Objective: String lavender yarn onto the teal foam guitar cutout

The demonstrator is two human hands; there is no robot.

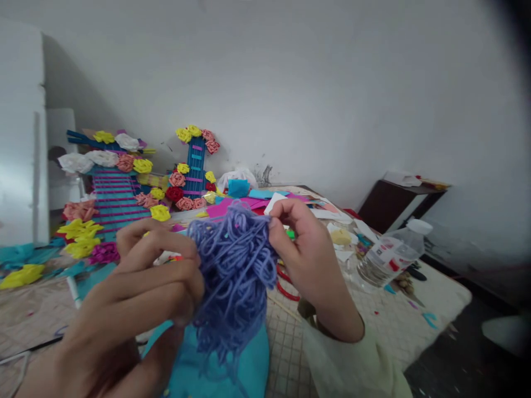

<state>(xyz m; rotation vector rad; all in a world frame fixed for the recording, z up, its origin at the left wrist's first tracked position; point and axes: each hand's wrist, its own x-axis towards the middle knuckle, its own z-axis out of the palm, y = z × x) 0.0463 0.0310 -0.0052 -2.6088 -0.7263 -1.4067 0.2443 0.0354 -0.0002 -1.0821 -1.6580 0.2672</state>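
Holds up a shaggy bundle of periwinkle yarn (238, 271) over the table (285, 345), densely looped on top and trailing loose strands below; grips its left edge in a curled left hand (153, 282), pinches its upper right in a nearly closed right hand (309, 251).

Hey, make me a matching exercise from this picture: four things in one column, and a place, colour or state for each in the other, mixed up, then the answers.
Things:
1. Yarn
2. Bottle
3. Sleeve
4. Wall

Descriptions:
A. See-through, with a white cap
B. Rising behind the table
C. Bluish purple, between the left hand and the right hand
D. Pale, just below the right hand

Pairs: 1-C, 2-A, 3-D, 4-B
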